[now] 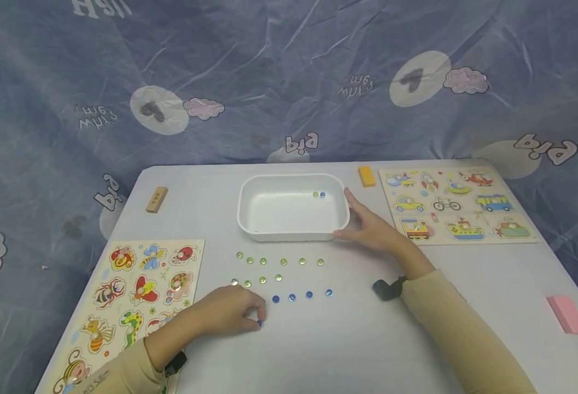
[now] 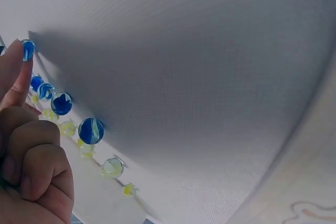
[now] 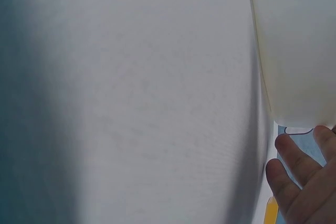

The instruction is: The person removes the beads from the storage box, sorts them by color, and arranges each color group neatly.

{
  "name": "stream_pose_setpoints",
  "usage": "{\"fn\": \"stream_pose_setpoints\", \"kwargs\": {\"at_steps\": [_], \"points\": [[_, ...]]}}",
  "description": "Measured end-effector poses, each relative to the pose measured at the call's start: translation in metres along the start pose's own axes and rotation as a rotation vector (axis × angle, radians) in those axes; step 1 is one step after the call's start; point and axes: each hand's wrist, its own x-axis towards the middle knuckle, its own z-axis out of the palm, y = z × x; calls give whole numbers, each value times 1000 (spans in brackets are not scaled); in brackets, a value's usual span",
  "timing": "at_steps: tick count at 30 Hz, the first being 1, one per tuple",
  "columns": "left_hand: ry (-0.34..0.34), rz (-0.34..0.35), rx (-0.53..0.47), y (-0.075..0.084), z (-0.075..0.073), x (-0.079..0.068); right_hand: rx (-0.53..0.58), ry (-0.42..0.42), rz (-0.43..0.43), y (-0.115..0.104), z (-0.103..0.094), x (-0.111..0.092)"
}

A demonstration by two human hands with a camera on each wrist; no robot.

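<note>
My left hand (image 1: 229, 311) pinches a blue marble (image 1: 260, 323) between thumb and index finger, low over the table. In the left wrist view that marble (image 2: 28, 50) shows at the fingertips, the other fingers curled in below. Several blue marbles (image 1: 292, 297) lie in a row to its right. Beyond them, yellow-green marbles (image 1: 283, 262) form two rows. My right hand (image 1: 369, 227) is at the right end of a white tray (image 1: 293, 237), thumb at the front corner and fingers spread along the side. One yellow-green marble (image 1: 315, 195) and one blue marble (image 1: 322, 195) sit inside the tray.
An insect puzzle board (image 1: 197, 249) lies at left, partly under my left forearm. At the back right is a vehicle puzzle board (image 1: 438, 221). A yellow block (image 1: 367, 177), a wooden block (image 1: 157, 200) and a pink block (image 1: 567, 314) lie around the table.
</note>
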Motion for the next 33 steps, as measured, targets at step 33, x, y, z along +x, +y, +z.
{"fn": "stream_pose_setpoints", "kwargs": {"at_steps": [33], "points": [[487, -90, -151, -8, -118, 70, 43, -27, -6, -22, -5, -7]]}}
